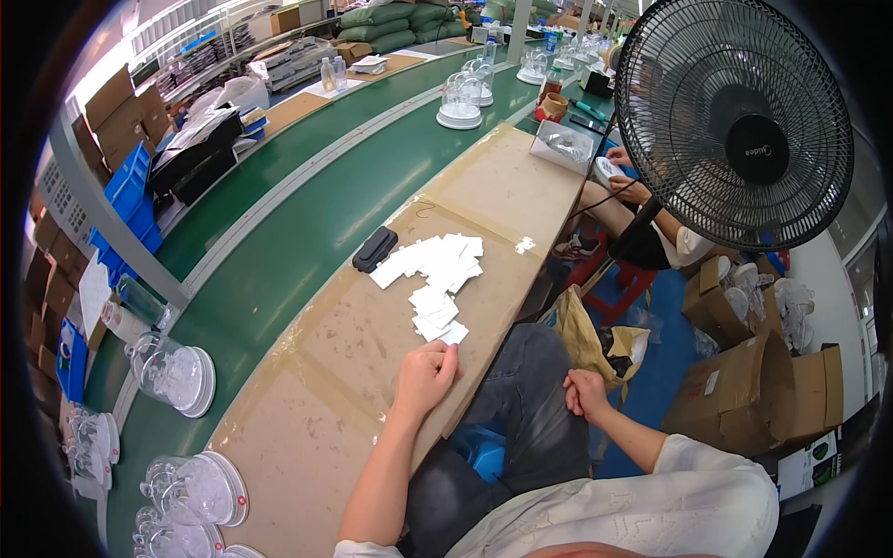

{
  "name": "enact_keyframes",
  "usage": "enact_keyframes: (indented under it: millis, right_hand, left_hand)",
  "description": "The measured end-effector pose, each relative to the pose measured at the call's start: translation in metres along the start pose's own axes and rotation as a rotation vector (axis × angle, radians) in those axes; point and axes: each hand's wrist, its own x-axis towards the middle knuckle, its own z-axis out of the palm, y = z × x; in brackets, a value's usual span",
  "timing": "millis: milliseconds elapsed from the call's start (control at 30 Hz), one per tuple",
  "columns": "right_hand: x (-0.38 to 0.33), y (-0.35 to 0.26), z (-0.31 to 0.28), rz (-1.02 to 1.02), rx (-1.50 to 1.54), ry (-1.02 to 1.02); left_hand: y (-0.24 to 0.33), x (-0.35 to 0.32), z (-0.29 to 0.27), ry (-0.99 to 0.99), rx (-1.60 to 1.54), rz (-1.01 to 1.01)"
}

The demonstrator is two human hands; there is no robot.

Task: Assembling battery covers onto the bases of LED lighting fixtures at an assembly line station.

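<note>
My left hand (pixel 427 379) rests on the cardboard-covered table (pixel 335 372) with its fingers curled closed. Its knuckles meet the nearest of several loose white paper slips (pixel 453 260); whether anything is inside the fingers is hidden. The slips overlap in an uneven pile that runs away from the hand. A small black case (pixel 375 249) lies at the pile's far left. Beside my knee, my right hand (pixel 587 394) hangs off the table with fingers curled in, and nothing shows in it.
A green conveyor (pixel 279 260) runs along the table's left, carrying clear domes on white bases (pixel 177 377). A black fan (pixel 735 130) stands at the right, close to a seated person holding a white round part (pixel 607 170). Cardboard boxes (pixel 730 400) and a yellow bag (pixel 581 339) sit on the floor.
</note>
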Motion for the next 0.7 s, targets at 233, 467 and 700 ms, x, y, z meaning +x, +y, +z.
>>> enact_keyframes:
  millis: [233, 467, 700]
  right_hand:
    - [-0.0002, -0.0006, 0.0000, 0.004, -0.004, -0.016]
    - [0.0041, -0.0009, -0.0036, 0.012, -0.006, -0.041]
    - [0.0052, -0.0004, -0.0041, 0.014, -0.004, -0.053]
  left_hand:
    - [-0.0018, -0.0007, 0.0010, 0.003, -0.002, 0.013]
    - [-0.0001, 0.0001, 0.0008, 0.013, 0.015, 0.021]
    - [-0.0019, 0.0003, 0.0015, 0.018, 0.010, 0.026]
